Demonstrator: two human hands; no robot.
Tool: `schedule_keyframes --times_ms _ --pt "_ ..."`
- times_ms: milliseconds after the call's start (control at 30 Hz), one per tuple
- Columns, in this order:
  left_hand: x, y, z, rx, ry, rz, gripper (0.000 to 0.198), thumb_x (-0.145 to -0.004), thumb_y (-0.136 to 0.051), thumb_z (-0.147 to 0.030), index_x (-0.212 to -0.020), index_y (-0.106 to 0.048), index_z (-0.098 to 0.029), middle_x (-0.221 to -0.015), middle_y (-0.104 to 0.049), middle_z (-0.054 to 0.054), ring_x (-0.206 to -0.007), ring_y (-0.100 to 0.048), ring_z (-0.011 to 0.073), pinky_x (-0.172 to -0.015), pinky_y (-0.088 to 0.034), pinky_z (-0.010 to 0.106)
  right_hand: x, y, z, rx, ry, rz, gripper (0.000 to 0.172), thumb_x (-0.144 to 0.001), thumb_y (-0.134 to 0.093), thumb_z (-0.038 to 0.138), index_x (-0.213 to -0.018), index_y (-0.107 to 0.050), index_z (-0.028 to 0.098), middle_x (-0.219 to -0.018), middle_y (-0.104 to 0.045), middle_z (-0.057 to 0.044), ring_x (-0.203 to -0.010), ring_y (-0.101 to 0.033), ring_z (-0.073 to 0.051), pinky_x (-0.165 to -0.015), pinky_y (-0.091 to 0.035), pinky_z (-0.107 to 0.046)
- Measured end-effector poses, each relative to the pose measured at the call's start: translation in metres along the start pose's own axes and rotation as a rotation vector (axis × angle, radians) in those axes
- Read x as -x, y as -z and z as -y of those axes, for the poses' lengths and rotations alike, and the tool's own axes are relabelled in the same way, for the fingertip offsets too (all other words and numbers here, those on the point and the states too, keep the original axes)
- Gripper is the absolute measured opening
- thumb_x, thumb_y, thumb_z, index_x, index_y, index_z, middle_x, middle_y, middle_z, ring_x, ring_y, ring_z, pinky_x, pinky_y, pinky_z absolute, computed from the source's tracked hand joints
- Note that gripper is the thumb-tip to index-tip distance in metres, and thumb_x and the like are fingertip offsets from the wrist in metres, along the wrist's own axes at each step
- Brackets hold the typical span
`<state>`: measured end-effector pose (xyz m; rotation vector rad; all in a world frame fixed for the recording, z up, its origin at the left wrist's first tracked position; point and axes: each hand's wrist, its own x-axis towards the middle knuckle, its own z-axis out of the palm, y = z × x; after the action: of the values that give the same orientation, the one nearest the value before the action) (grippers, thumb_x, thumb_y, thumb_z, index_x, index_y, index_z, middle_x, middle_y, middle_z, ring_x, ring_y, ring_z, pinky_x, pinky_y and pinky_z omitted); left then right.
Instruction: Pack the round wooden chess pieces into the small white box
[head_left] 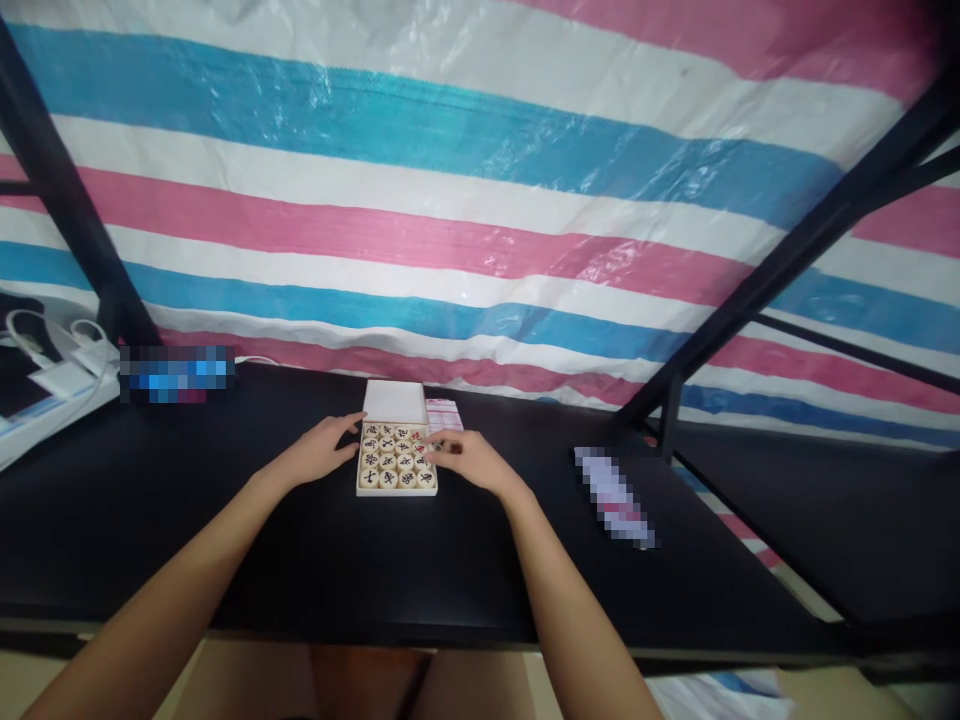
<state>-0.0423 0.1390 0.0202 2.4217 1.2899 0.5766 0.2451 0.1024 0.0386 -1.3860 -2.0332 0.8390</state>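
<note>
1. Chess pieces (388, 462) sit in the white box (395, 493) at your twelve o'clock.
2. At its nine o'clock, your left hand (324, 449) is half-open, seemingly empty; at three, your right hand (474, 461) curls loosely, any grip unclear.
3. A careless brush from the right could flick pieces out.

Room to pass: table (382, 570), lower centre, between forearms (199, 570); also gap between right hand (478, 460) and blurred item (613, 497), right of centre. Box (396, 492) at centre hemmed by left hand (321, 450) and right. Slanting bar (750, 290) obstructs right; striped sheet (420, 130) walls off top.
</note>
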Motion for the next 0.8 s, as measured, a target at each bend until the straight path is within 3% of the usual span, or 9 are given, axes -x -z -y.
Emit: schedule_keyframes --times_ms 100,333,467,600,800 --pt "0.000 -0.001 0.001 0.000 -0.006 -0.003 0.054 -0.085 -0.048 -0.034 -0.137 -0.041 -0.019 -0.115 -0.063 0.009 -0.110 -0.055 0.0252 -0.098 -0.041 0.038 -0.001 -0.006 0.002 -0.001 -0.007 0.091 0.038 -0.075 -0.064 0.048 -0.098 -0.071 0.019 -0.062 -0.054 0.004 -0.058 -0.045 -0.010 -0.059 -0.036 -0.022" --pt "-0.001 0.000 0.001 -0.001 -0.002 0.009 0.055 -0.085 -0.048 -0.033 -0.138 -0.039 -0.018 -0.115 -0.063 0.009 -0.111 -0.053 0.0249 -0.098 -0.040 0.038 0.000 0.001 0.006 -0.081 0.047 -0.026 0.023 -0.070 -0.070 0.038 -0.080 -0.068 0.017 -0.073 -0.059 0.002 -0.067 -0.051 -0.012 -0.064 -0.039 -0.023" --pt "-0.001 0.001 -0.001 -0.003 -0.007 0.015 0.054 -0.085 -0.047 -0.033 -0.137 -0.041 -0.019 -0.115 -0.064 0.008 -0.110 -0.054 0.0251 -0.097 -0.040 0.037 0.005 0.020 -0.008 -0.175 -0.097 -0.042 0.026 -0.068 -0.069 0.040 -0.078 -0.065 0.016 -0.071 -0.063 0.000 -0.067 -0.055 -0.014 -0.064 -0.041 -0.024" --pt "-0.001 0.002 -0.003 -0.007 -0.010 0.020 0.054 -0.085 -0.047 -0.032 -0.137 -0.041 -0.018 -0.116 -0.063 0.009 -0.111 -0.054 0.0252 -0.098 -0.040 0.037 0.007 0.027 -0.028 -0.130 -0.278 0.117 0.027 -0.065 -0.071 0.040 -0.071 -0.065 0.014 -0.063 -0.062 0.000 -0.059 -0.054 -0.012 -0.055 -0.039 -0.023" --pt "0.000 0.000 0.000 0.000 -0.009 0.016 0.053 -0.085 -0.048 -0.033 -0.136 -0.041 -0.020 -0.115 -0.064 0.008 -0.111 -0.054 0.0251 -0.098 -0.040 0.038 0.006 0.015 -0.027 0.081 -0.239 0.060 0.036 -0.071 -0.064 0.050 -0.062 -0.062 0.015 -0.057 -0.060 0.001 -0.056 -0.052 -0.012 -0.051 -0.035 -0.021"
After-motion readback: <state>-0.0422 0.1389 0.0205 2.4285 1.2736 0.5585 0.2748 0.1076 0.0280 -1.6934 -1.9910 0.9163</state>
